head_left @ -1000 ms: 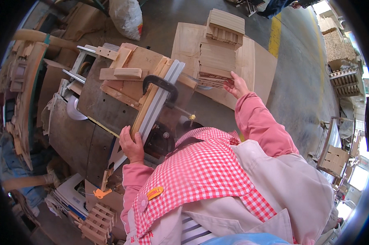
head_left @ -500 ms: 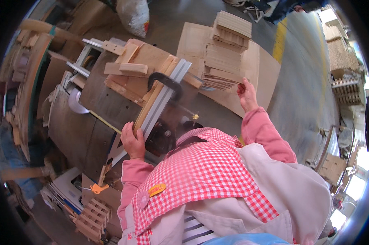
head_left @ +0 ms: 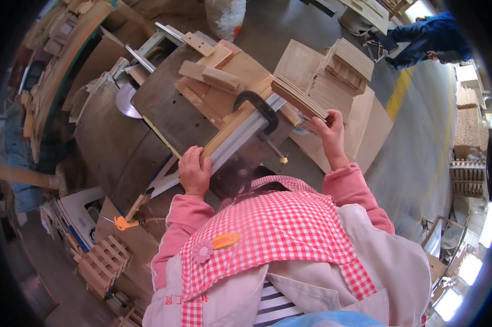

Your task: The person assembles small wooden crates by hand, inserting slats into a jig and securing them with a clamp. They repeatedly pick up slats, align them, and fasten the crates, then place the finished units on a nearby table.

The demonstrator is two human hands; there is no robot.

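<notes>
The right hand (head_left: 332, 135) pinches the near-right end of thin wooden boards (head_left: 299, 100), their long axis running far-left, right of the black C-clamp (head_left: 263, 111); the left hand (head_left: 194, 173), farther away, rests loosely extended by the wooden fence (head_left: 237, 120).

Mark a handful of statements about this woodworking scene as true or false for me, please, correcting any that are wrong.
1. The right hand grips thin wooden boards by one end. True.
2. The left hand is wrapped around the C-clamp. False: the left hand is at the near end of a wooden strip, apart from the black C-clamp.
3. The person's apron is plain blue. False: the apron is red-and-white checked.
4. A yellow floor line runs to the right of the stacked boards. True.
5. Both hands wear gloves. False: both are bare.
</notes>
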